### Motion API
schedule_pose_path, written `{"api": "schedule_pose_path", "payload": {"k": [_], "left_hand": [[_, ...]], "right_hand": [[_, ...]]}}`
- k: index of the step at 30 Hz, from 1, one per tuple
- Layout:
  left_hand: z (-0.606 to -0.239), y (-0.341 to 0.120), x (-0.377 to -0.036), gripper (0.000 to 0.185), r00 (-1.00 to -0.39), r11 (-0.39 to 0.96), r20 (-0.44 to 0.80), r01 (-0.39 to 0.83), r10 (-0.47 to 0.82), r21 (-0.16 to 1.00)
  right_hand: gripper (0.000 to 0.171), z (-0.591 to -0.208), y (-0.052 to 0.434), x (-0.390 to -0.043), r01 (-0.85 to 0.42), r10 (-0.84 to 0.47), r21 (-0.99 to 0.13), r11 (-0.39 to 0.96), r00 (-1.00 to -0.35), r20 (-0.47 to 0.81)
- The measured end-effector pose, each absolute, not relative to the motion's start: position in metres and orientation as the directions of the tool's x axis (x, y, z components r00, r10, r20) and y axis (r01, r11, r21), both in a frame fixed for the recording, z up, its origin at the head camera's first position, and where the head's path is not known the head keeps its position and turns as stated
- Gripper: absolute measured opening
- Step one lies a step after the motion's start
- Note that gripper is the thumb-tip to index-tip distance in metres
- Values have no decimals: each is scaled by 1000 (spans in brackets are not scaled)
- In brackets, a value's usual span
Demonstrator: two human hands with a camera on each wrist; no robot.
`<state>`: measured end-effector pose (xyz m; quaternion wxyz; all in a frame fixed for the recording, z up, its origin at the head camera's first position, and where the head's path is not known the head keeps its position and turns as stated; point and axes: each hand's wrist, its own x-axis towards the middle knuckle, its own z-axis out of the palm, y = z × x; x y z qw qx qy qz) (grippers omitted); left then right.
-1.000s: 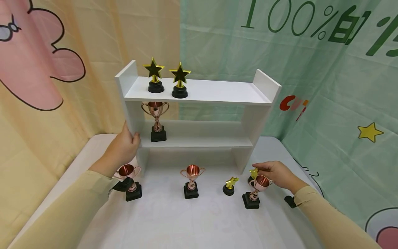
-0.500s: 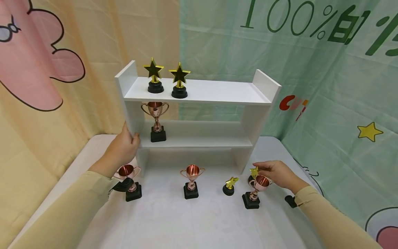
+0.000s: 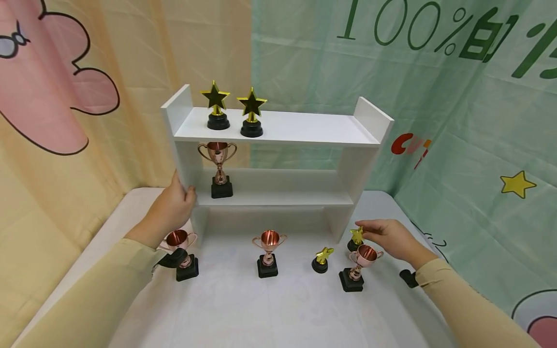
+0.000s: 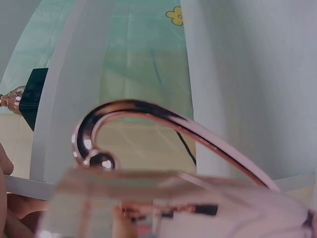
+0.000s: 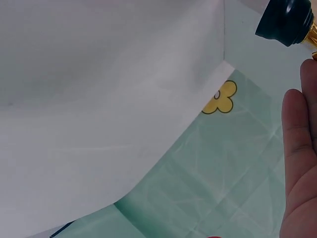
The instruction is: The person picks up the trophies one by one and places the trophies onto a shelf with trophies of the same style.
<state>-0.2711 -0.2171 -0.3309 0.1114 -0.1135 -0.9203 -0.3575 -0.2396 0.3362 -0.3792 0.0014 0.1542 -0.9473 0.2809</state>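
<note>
One glossy gold star trophy with round black base (image 3: 356, 237), behind the rightmost rose-gold metallic cup (image 3: 365, 257), is probably light, stiff, slick; right hand (image 3: 391, 240) aptly pinches its star, left hand (image 3: 174, 205) grips the white panelled shelf (image 3: 300, 128).

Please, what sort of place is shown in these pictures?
Probably a small indoor corner set up for tabletop work, though I cannot be certain: printed cloth hangs around a white-covered table, which bears a white shelf unit and small trophies.
</note>
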Motion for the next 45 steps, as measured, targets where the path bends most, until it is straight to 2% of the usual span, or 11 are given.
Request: {"api": "schedule_pose_path", "payload": {"k": [19,37,45], "left_hand": [[-330,-217,-271,71,-950,717,285,289,130,634],[-330,-217,-269,71,-946,707,291,303,143,639],[-330,-216,-269,71,-945,711,291,305,146,633]], "right_hand": [[38,-348,326,-230,-338,-296,-470,815,-941,164],[36,-320,317,-224,-440,-350,-470,766,-897,269],[37,-311,311,-224,-455,-362,-482,749,-890,277]]}}
